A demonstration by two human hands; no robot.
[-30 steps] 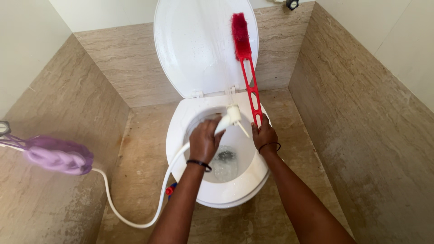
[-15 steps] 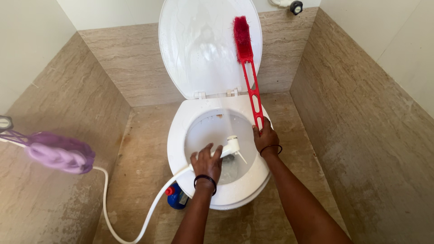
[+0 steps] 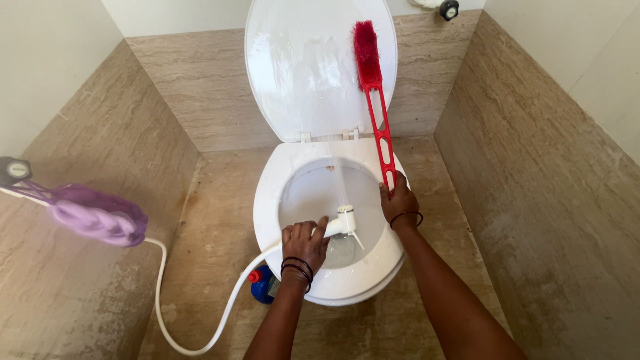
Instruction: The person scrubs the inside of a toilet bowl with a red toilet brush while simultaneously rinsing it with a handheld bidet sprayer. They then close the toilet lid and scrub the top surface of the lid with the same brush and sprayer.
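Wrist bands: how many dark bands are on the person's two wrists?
3. Two lie side by side on the left wrist, below the left hand holding the white sprayer. One is on the right wrist. None seems hidden.

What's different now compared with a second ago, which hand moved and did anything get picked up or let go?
The left hand drew the white spray nozzle back from the far side of the toilet bowl toward the near rim, its water now hitting the raised lid. Nothing was picked up or let go. The right hand still grips the red brush, its bristles resting against the lid.
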